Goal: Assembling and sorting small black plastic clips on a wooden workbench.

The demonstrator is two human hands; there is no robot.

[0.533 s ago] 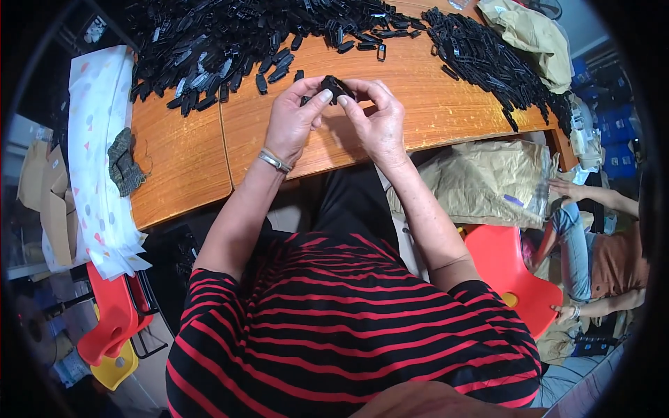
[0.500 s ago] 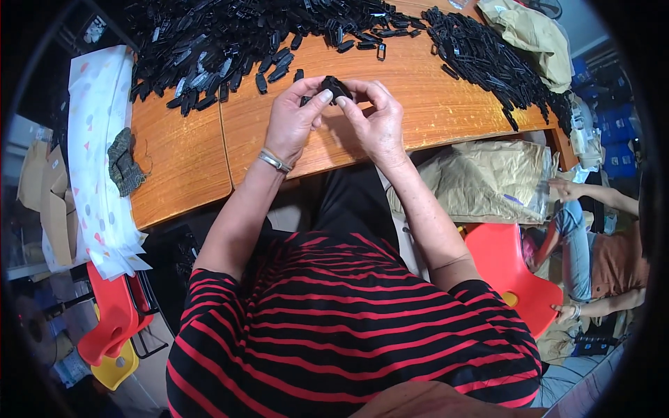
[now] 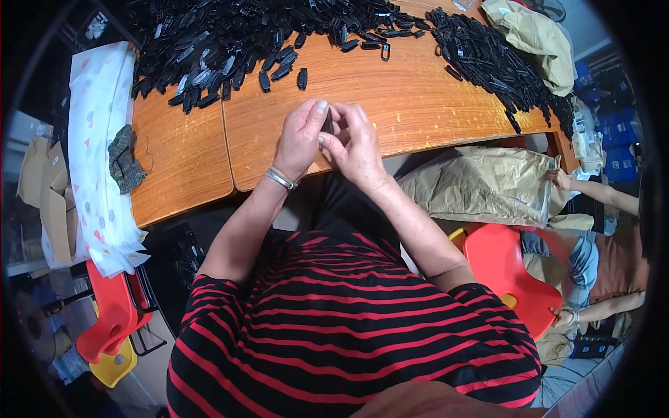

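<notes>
Above the near edge of the wooden table (image 3: 411, 90), my left hand (image 3: 300, 139) and my right hand (image 3: 357, 148) meet. Between them is a small dark plastic piece (image 3: 327, 124), mostly covered by my fingers. The left thumb presses on its top while the right thumb and fingers pinch its side. Just beyond my hands, a single black oblong piece (image 3: 302, 79) lies apart on the wood. Farther off spreads a large heap of similar black plastic pieces (image 3: 209, 56). At the far right is a second pile of thin black parts (image 3: 495, 70).
White patterned sheeting (image 3: 97, 153) and a dark knitted glove (image 3: 124, 159) lie at the left end. On the right, another person's hand (image 3: 559, 180) grips a brown paper sack (image 3: 481, 182) beside a red chair (image 3: 498, 258). Another brown bag (image 3: 533, 42) rests at the back right.
Both hands have come down toward me and turned, keeping the dark piece between them. The brown sack on the right has shifted in the other person's hand.
</notes>
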